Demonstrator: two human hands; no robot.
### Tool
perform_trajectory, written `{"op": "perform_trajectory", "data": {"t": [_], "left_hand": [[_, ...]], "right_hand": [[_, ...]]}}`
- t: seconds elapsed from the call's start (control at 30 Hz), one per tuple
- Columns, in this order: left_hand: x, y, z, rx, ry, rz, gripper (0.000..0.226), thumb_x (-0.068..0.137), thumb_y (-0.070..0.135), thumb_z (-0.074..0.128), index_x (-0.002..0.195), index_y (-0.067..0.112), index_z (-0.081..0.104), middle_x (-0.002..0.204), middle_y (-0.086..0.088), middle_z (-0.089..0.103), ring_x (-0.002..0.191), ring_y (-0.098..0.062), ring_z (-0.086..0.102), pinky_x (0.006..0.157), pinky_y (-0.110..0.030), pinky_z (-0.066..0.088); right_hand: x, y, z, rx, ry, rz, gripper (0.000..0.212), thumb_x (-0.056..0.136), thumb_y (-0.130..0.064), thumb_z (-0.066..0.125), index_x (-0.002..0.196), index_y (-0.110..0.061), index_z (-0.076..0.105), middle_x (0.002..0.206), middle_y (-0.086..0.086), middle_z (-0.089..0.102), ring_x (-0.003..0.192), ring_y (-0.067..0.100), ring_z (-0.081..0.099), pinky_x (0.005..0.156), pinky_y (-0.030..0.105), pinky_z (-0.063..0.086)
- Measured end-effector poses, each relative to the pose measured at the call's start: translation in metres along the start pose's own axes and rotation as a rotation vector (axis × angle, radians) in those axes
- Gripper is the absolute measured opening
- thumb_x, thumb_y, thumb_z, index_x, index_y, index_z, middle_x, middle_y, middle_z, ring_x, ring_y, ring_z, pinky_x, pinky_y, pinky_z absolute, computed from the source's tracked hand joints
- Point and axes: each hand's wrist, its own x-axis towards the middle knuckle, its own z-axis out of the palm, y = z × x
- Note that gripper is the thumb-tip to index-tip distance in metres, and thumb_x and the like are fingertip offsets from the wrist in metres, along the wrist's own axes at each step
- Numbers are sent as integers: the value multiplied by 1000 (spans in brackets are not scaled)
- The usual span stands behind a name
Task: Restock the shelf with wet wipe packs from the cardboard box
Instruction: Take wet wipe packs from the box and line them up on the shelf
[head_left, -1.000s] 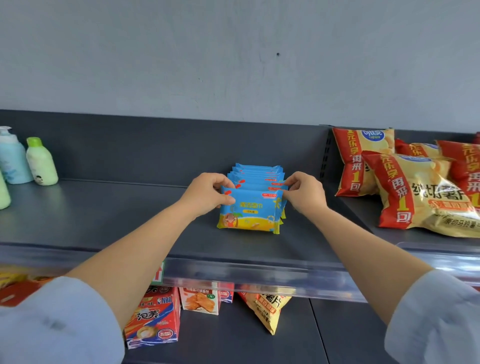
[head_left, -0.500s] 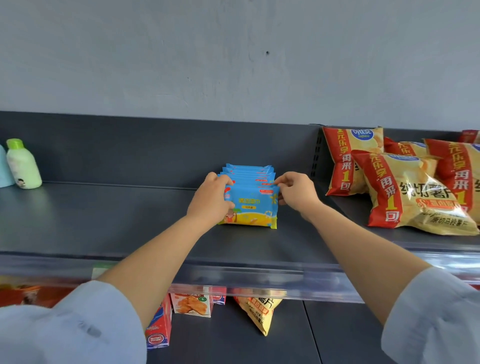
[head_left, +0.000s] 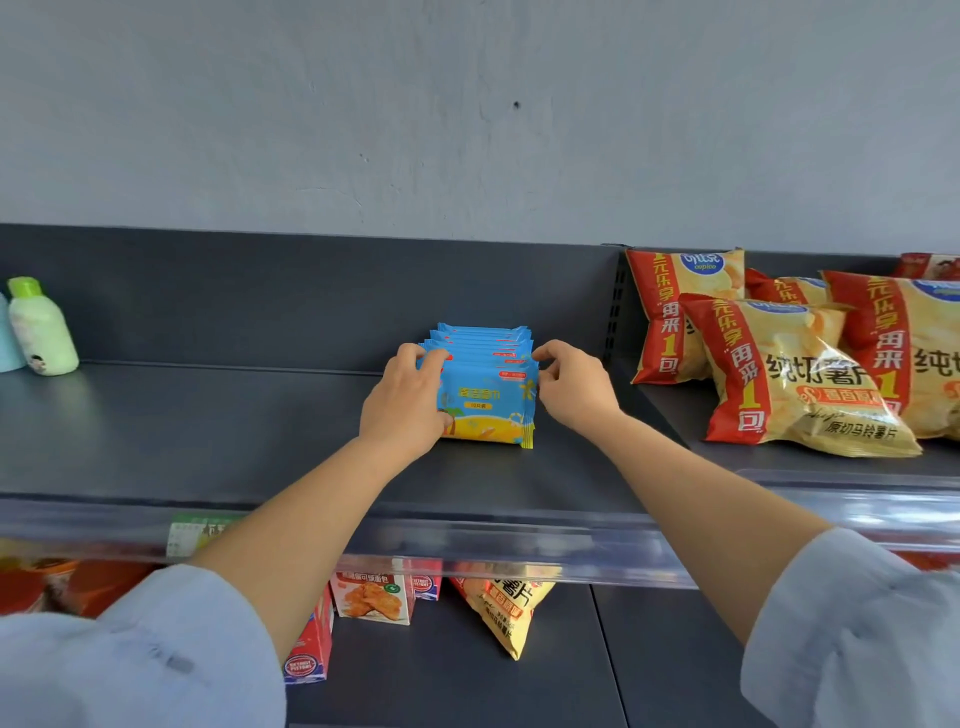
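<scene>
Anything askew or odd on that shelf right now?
Nothing stands out. The wet wipe packs stand upright in a tidy row, left hand and right hand squaring the front pack. Chip bags lean loosely, undamaged; no spills.

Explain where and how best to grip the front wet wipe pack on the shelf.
Probably pinch the front wet wipe pack by its two crimped side edges, coming from the front. It stands upright facing forward, more packs sit close behind it, and the shelf beside it gives each hand room.

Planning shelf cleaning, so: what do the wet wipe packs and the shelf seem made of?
Wet wipe packs: likely thin glossy plastic film, with printed faces and crimped side seams. Shelf: probably painted metal, matte dark grey with a soft sheen; its clear front strip looks like plastic.
</scene>
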Motion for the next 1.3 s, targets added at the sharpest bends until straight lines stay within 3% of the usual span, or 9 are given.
{"op": "perform_trajectory", "data": {"t": [0.2,0.47,0.67,0.93,1.03,1.2,1.3], "left_hand": [[-9,6,-1,95,-6,15,75,84,26,69,145,16,25,144,-7,28,129,-22,34,91,-35,47],[-34,16,-18,122,-8,33,70,85,29,68,143,14,32,140,-4,37,127,-21,37,95,-34,42],[-65,21,-39,144,-23,56,63,86,32,67,139,14,38,137,-3,42,125,-21,40,94,-35,42],[-136,27,-63,81,-52,116,65,86,33,66,142,14,37,136,-3,45,124,-23,42,93,-37,45],[-168,32,-68,47,-99,133,61,88,31,65,140,14,39,135,-3,45,126,-23,40,94,-38,44],[-216,48,-63,55,-200,191,52,89,30,63,135,14,44,133,-4,47,126,-24,41,96,-38,43],[-240,60,-51,59,-244,215,51,88,30,63,133,14,45,132,-4,48,125,-24,42,95,-39,44]], "right_hand": [[-16,0,-10,-158,-6,-35,33,95,-14,50,127,-18,51,101,3,65,87,19,62,76,40,56],[-43,5,-26,-356,-76,-56,36,94,-21,54,130,-18,50,113,5,61,98,22,58,76,34,51],[-82,-3,-45,-419,-77,-53,33,94,-23,54,127,-17,53,121,8,54,105,26,55,84,35,50],[-171,-18,-64,-463,-54,20,37,95,-22,53,131,-18,49,126,7,52,112,26,52,85,36,47],[-213,-17,-69,-501,-75,66,39,93,-21,54,132,-19,49,131,6,50,117,26,51,90,38,47],[-278,-5,-75,-577,-104,140,32,90,-18,52,122,-15,53,125,10,54,115,30,51,79,34,43],[-313,9,-78,-598,-143,184,32,92,-24,54,123,-15,53,125,9,55,115,30,52,85,38,48]]}}
